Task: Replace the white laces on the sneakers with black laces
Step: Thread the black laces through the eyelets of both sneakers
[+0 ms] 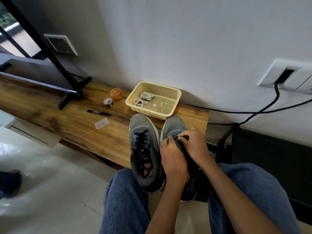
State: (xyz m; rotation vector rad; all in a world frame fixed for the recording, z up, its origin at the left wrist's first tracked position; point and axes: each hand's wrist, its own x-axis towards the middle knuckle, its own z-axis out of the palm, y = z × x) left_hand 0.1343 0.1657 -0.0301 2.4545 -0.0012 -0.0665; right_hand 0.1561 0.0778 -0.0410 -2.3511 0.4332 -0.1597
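The right shoe is largely hidden by the left hand and right hand, both curled around its tongue. Both shoes lie on the bench, toes toward the wall; the left shoe is black-laced.

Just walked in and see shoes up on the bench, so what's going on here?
A person sits with two grey sneakers on a wooden bench. The left sneaker already has black laces. Both hands, left hand and right hand, are working at the lacing of the right sneaker; exactly what the fingers pinch is hidden. The white laces lie coiled in a yellow basket behind the shoes.
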